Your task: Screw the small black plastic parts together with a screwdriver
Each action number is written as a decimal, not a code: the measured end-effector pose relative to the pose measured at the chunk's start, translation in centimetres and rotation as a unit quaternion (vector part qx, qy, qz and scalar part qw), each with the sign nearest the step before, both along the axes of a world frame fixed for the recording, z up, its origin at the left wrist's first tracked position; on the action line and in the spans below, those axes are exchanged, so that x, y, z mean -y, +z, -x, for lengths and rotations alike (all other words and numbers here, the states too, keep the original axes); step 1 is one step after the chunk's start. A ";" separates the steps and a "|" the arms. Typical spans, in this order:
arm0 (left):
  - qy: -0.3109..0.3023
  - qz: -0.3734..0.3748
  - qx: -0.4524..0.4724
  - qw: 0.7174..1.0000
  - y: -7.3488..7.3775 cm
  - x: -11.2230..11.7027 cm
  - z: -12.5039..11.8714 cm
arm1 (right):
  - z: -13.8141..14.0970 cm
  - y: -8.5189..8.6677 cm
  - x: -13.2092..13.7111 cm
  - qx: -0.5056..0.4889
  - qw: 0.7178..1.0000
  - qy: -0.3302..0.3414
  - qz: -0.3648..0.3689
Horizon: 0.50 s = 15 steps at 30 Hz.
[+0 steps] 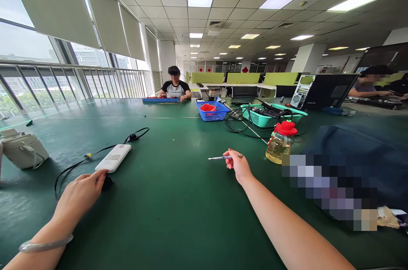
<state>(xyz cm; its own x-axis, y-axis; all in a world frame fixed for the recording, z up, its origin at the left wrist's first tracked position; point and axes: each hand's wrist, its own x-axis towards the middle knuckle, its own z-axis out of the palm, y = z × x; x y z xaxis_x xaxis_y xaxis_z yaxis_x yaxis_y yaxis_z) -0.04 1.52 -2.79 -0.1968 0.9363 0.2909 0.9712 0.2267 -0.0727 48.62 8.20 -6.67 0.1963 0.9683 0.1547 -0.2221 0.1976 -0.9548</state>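
Note:
My left hand [81, 193], with a bangle on the wrist, pinches the near end of a white power bank [115, 156] at the left of the table. Printed text shows on the upper face of this flat slab. A thin black cord [103, 149] with a small yellow piece runs beside and behind it, and something dark lies partly hidden by my fingers. Near the middle, my right hand [236, 166] is closed around a slim screwdriver [219, 158]. Its metal shaft points left, and its handle is mostly hidden by my fingers.
On the green table [172, 219], a red-lidded jar [280, 144] of yellowish liquid stands right, near a dark bag [360, 155]. Behind are a blue basket [213, 115] and a green basket [264, 121] of cables. A white bag [24, 151] sits left; a person [174, 87] sits opposite.

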 end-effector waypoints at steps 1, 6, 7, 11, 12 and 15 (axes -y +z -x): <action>-0.005 -0.001 -0.003 1.000 -0.1 0.0 0.1 | 0.1 0.1 0.1 0.002 1.000 0.000 0.002; -0.019 0.014 -0.005 1.000 0.4 0.4 -0.5 | 0.1 0.2 0.1 0.019 1.000 0.007 0.012; -0.015 0.013 -0.004 1.000 0.6 0.5 -0.7 | 0.1 0.1 0.1 0.019 1.000 0.007 0.011; 0.007 -0.014 -0.006 1.000 1.1 0.8 -1.3 | 0.0 0.0 -0.1 0.017 1.000 0.005 0.008; 0.010 -0.015 -0.009 1.000 1.2 0.9 -1.4 | 0.0 0.0 -0.1 0.018 1.000 0.005 0.009; 0.018 0.004 -0.010 1.000 1.4 0.8 -1.5 | 0.1 0.1 0.0 0.014 1.000 0.008 0.013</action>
<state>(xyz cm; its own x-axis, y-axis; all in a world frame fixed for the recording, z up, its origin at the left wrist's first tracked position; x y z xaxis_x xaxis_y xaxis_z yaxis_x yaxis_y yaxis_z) 1.50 0.68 -1.42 -0.2240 0.9314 0.2870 0.9610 0.2600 -0.0938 48.54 8.22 -6.60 0.1774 0.9748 0.1351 -0.1988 0.1700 -0.9652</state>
